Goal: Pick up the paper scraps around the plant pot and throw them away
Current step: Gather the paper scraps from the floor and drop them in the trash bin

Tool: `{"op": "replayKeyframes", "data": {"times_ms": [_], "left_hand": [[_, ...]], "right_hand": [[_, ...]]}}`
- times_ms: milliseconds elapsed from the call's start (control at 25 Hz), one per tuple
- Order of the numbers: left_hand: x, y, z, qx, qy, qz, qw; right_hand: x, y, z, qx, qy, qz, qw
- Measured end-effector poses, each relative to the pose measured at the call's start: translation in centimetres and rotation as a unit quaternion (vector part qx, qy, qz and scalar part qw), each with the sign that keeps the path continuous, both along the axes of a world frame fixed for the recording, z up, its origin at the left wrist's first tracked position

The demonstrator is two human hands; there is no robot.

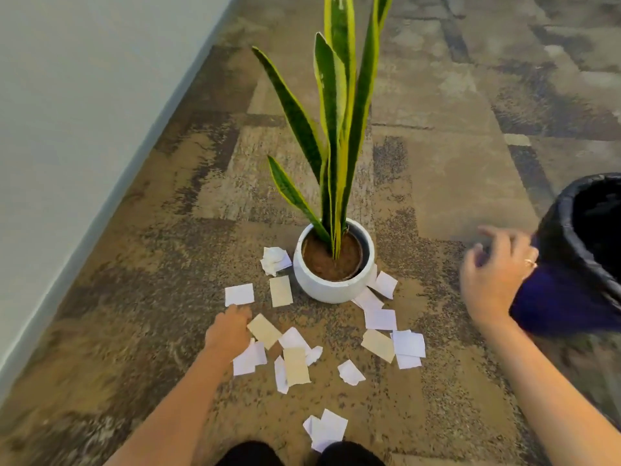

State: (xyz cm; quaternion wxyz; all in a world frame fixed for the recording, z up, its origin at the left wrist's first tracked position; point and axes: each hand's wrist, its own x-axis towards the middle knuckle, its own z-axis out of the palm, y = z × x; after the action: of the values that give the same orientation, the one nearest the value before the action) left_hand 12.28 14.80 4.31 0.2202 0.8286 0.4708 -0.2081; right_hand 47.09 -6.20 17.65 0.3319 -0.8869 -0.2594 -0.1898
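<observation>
On the mottled brown carpet (437, 183) before the round white plant pot (332, 284) white and tan paper scraps (379, 344) lie uncollected; the left hand (228, 327) curls onto a tan slip (263, 330), grip unclear, the empty right hand (494, 274) spreads beside the black-lined bin (571, 230), so next comes a pinch and lift.

Both bare forearms reach forward and down. The left hand (228, 326) is low at the carpet (453, 169), knuckles up, its fingers curled under and hidden from view. The right hand (497, 274) is raised off to the right, motion-blurred, fingers spread and loosely bent, a ring on one finger.
</observation>
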Motion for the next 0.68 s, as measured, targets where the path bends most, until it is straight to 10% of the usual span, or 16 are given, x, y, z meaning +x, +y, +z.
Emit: {"op": "replayKeyframes", "data": {"times_ms": [280, 520, 680], "left_hand": [[-5.3, 1.8, -2.8, -0.075, 0.054, 0.054, 0.994], [-5.5, 1.6, -4.8, -0.121, 0.046, 0.071, 0.989], [-4.1, 0.6, -5.3, -0.105, 0.046, 0.061, 0.992]], "right_hand": [[-14.9, 4.2, -12.1, -0.173, 0.219, 0.258, 0.925], [-20.9, 7.4, -17.3, -0.469, 0.379, 0.230, 0.764], [-22.5, 8.3, -18.6, -0.536, 0.355, 0.241, 0.727]]}}
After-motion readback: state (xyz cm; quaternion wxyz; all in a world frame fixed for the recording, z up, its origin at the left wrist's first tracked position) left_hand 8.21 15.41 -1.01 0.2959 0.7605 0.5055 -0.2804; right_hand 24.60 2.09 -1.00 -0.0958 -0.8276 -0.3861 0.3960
